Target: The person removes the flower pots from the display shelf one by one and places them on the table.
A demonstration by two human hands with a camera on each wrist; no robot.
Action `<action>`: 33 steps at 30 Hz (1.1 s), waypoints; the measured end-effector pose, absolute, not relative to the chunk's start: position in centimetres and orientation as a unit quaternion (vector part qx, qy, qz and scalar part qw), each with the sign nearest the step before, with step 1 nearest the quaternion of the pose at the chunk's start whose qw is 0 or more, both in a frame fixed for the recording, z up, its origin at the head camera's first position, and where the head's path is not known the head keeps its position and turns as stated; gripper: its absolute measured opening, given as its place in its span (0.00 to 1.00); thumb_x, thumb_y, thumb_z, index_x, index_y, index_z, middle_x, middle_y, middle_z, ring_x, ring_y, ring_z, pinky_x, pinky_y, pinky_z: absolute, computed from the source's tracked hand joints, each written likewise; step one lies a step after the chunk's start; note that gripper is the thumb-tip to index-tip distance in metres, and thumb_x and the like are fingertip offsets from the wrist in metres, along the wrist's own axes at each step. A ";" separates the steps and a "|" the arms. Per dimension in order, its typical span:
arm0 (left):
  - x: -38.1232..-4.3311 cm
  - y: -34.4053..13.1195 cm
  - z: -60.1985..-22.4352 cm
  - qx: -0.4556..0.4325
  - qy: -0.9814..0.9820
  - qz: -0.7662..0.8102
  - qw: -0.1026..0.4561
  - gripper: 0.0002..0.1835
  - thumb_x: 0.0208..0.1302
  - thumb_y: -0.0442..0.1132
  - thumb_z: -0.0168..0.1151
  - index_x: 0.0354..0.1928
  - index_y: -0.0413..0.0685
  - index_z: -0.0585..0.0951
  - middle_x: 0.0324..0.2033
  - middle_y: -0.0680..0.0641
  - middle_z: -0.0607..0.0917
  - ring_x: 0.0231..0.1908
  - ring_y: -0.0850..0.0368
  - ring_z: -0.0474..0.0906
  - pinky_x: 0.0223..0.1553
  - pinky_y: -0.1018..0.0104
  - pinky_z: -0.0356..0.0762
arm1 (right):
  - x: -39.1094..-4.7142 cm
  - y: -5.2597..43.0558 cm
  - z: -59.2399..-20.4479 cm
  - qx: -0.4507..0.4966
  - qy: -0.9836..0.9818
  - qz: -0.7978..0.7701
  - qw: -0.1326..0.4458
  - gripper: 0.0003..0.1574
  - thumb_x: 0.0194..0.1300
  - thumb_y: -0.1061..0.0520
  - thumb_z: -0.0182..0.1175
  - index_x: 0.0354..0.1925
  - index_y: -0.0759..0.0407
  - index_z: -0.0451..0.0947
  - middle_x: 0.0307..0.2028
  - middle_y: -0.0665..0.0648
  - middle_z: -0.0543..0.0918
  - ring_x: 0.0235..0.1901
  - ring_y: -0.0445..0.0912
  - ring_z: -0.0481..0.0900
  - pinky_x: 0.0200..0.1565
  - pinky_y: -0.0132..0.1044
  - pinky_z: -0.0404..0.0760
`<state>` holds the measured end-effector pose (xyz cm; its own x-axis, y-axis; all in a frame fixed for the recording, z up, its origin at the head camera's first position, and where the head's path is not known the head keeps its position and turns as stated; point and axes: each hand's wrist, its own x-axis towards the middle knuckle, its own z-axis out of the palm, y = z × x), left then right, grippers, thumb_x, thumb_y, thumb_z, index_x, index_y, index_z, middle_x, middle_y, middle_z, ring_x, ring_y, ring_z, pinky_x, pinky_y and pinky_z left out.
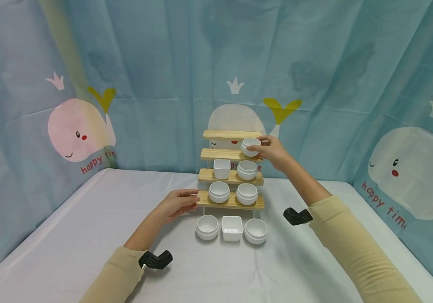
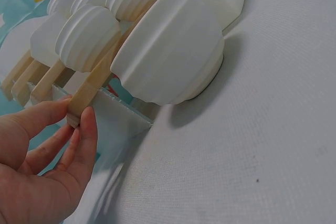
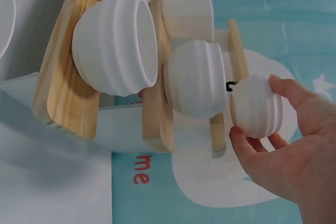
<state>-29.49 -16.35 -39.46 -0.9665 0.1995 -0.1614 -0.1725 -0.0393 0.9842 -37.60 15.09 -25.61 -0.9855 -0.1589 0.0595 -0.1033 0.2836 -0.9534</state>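
My right hand grips a small white round bowl between thumb and fingers, at the right end of the second board from the top. In the right wrist view, that bowl overlaps the board behind it. My left hand pinches the left end of the lowest wooden board of a stepped stand; the left wrist view shows thumb and fingertips on the board's end. Two round bowls sit on this lowest board. One step higher stand a square bowl and a round bowl.
On the white tablecloth before the stand are a left round bowl, a square bowl and a right round bowl. The top board stands close to a blue curtain printed with whales.
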 end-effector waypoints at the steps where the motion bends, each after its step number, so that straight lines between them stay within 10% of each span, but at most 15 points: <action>1: -29.5 -16.4 -39.4 0.009 0.681 0.721 0.129 0.29 0.77 0.30 0.60 0.75 0.28 0.66 0.49 0.42 0.82 0.35 0.64 0.85 0.43 0.73 0.89 | -37.6 15.1 -25.6 -0.082 0.800 -0.594 0.024 0.43 0.73 0.58 0.67 0.75 0.69 0.60 0.73 0.70 0.66 0.68 0.61 0.72 0.74 0.50 0.73; 33: -29.2 -16.4 -39.4 0.013 0.680 0.723 0.124 0.29 0.76 0.29 0.61 0.74 0.26 0.67 0.44 0.44 0.83 0.33 0.64 0.85 0.41 0.74 0.88 | -36.2 16.4 -25.6 -0.123 0.803 -0.583 0.027 0.43 0.75 0.58 0.64 0.78 0.69 0.58 0.64 0.66 0.72 0.64 0.58 0.74 0.74 0.50 0.74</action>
<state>-29.20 -16.43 -39.44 -0.9687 0.1972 -0.1506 -0.1623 -0.0445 0.9857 -36.21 16.38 -25.65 -0.9684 -0.2285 0.1001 -0.1661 0.2911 -0.9422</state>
